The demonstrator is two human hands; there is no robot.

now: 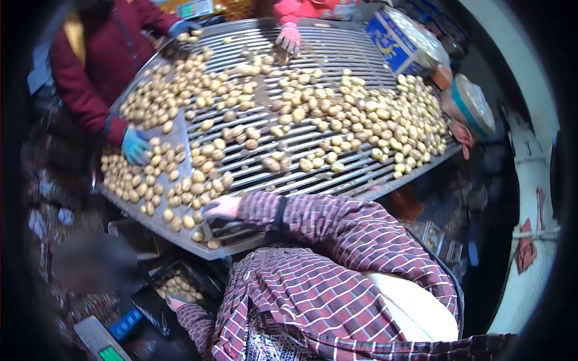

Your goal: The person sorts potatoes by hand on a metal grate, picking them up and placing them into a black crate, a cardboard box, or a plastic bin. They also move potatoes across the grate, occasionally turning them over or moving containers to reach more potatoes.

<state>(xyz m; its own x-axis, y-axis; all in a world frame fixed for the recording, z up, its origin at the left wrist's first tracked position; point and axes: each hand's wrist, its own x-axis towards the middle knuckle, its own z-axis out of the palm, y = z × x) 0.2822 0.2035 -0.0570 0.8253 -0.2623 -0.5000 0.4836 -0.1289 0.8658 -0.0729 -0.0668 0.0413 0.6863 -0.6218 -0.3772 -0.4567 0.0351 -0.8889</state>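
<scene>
My right hand (221, 208), in a pink and grey glove, reaches out from a plaid sleeve over the front left edge of the slatted metal table (238, 242). Its fingers stretch left beside potatoes (188, 197), and nothing shows in its grasp. Lower down, my left hand (175, 302) is at the near edge of a black crate (144, 296) with small potatoes (179, 287) inside. Its fingers are too small and blurred to read. Many more potatoes (373, 117) lie spread across the slats.
Across the table at the left, a person in dark red (90, 78) has blue-gloved hands (136, 147) at potatoes. A pink-gloved hand (289, 38) of another person is at the far edge. A blue-and-white box (394, 45) and a bucket (468, 107) stand right; a scale (96, 338) sits lower left.
</scene>
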